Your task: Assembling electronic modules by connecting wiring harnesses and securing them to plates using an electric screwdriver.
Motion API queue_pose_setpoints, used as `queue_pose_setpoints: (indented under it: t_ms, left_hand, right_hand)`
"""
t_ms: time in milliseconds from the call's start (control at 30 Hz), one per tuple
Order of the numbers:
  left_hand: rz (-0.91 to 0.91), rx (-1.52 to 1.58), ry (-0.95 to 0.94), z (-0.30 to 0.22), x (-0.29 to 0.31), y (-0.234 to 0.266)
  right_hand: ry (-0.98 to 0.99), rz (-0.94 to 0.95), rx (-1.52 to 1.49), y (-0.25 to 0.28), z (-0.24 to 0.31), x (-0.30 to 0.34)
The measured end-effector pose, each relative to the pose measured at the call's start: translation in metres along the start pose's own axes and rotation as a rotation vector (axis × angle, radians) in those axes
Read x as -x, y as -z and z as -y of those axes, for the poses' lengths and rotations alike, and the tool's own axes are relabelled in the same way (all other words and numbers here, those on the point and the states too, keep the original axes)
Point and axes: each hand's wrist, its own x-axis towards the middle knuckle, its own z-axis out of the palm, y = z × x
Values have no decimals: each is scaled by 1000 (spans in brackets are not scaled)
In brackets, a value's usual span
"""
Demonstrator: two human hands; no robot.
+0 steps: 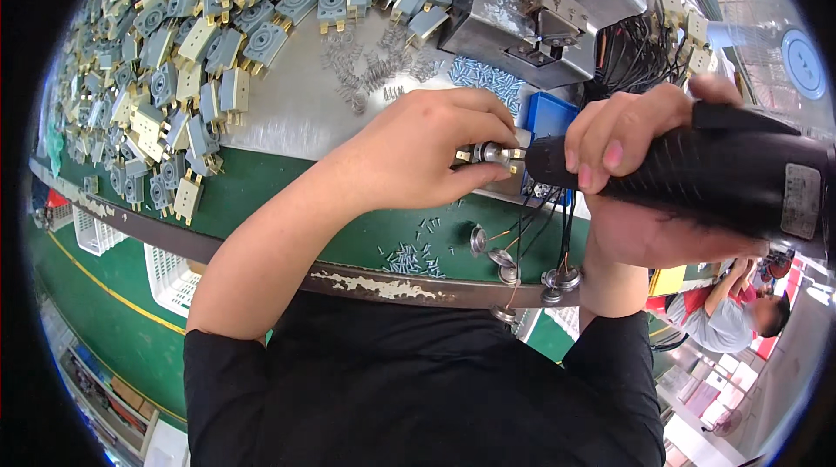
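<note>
Far to the left a big heap of grey and cream plastic parts (174, 58) with brass prongs covers the metal sheet (287, 119) laid on the green bench (261, 197). Just right of the heap lie loose small springs (366, 75) and a scatter of pale screws (483, 77), with a metal fixture block (531, 23) behind them at the far side. Nearer, the left hand (427, 154) comes in over the bench edge, its fingers clenched around a small metal-tipped part (489, 154) held above the near edge of the sheet. Touching that part from the right is the tip of a black electric screwdriver (697, 180), which the right hand (636, 145) grips with fingers wrapped over the barrel. Below the hands, more screws (409, 256) and a few round metal discs (501, 256) with thin wires rest on the bench near its worn front rim. A blue tray (549, 114) sits just behind the hands.
</note>
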Motion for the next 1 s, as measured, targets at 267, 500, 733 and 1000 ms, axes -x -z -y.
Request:
queue_pose_setpoints:
  t_ms: [267,500,733,1000]
  left_hand:
    - [9,18,8,-2,-4,0]
    - [31,-18,4,-6,-4,3]
    - [43,-14,24,-7,-6,4]
    - [52,-28,17,-4,-6,5]
  right_hand:
    - [30,-127,-60,38,21,-63]
    - [143,-248,115,61,-1,-81]
    - [63,-479,131,50,-14,-88]
    - [109,-236,79,57,-22,-86]
